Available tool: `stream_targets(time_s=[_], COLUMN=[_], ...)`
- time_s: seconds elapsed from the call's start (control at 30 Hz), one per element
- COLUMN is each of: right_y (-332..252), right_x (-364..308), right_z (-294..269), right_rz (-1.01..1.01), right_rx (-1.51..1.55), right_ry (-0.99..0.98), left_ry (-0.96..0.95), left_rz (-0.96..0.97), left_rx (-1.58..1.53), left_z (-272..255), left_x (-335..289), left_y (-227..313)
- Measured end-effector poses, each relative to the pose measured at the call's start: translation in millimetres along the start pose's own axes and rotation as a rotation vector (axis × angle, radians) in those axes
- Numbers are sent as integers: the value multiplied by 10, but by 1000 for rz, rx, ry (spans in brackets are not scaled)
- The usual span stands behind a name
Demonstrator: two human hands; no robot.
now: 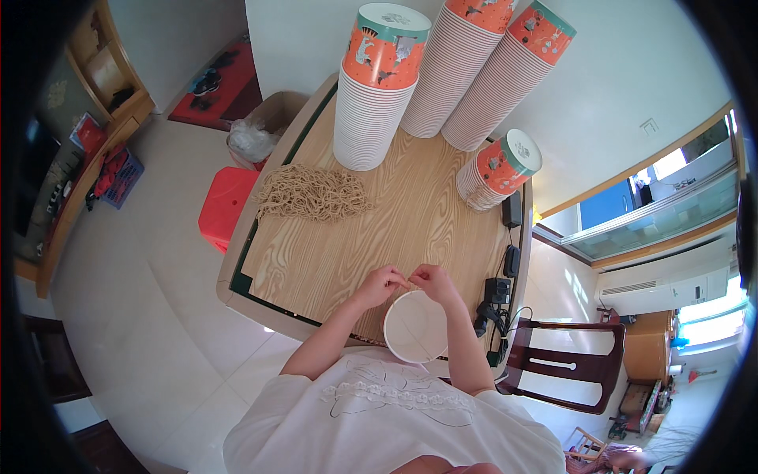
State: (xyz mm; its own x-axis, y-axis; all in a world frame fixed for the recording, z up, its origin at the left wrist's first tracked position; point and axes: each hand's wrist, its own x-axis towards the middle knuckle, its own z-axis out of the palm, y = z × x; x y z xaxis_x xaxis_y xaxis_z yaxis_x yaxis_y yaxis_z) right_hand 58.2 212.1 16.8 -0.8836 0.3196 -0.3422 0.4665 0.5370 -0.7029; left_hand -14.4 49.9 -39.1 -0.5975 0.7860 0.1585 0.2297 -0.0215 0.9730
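Observation:
A white-lined paper bucket (pixel 415 326) stands against my body at the near edge of the table, its mouth turned up toward me. Both hands meet at its far rim. The fingers of my left hand (pixel 382 286) are pinched on a thin tan cord (pixel 408 285), and my right hand (pixel 433 283) pinches the cord close beside it. A faint line of cord seems to run across the bucket's mouth. Further off to the left lies a tangled heap of tan cords (pixel 312 193).
Tall stacks of nested orange-and-green paper buckets (pixel 371 110) rise at the table's far side. A shorter bucket stack (pixel 499 168) with cord around it stands right. Black adapters and cables (pixel 497 292) line the right edge. A red stool (pixel 227 207) and a dark chair (pixel 564 363) flank the table.

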Motion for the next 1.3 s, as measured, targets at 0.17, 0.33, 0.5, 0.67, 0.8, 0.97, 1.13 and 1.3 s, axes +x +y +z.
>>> stream_targets(time_s=[0.17, 0.33, 0.5, 0.67, 0.8, 0.97, 1.13, 1.3], right_y=[13, -5, -131, -248, -284, -334, -342, -370], right_x=[10, -16, -84, -163, -212, -268, -293, -323], right_z=[0, -38, -48, -68, -57, -71, -103, -118], right_rz=[22, 6, 1, -28, -66, -83, -136, -157], right_rx=[38, 36, 9, -36, -73, -162, -201, -228], right_ry=[-36, -36, -23, 6, 23, 23, 17, 12], left_ry=[-10, -51, -57, -103, -43, 0, 32, 30], left_rz=[20, -138, -197, -724, -818, -914, -916, -929], left_rx=[210, 148, -90, -574, -785, -842, -861, -887], left_z=[5, 19, 40, 65, 62, 52, 66, 65], left_x=[-5, 24, 11, 42, 20, 34, 30, 29], left_y=[75, 167, 34, 16, 68, 80, 25, 3])
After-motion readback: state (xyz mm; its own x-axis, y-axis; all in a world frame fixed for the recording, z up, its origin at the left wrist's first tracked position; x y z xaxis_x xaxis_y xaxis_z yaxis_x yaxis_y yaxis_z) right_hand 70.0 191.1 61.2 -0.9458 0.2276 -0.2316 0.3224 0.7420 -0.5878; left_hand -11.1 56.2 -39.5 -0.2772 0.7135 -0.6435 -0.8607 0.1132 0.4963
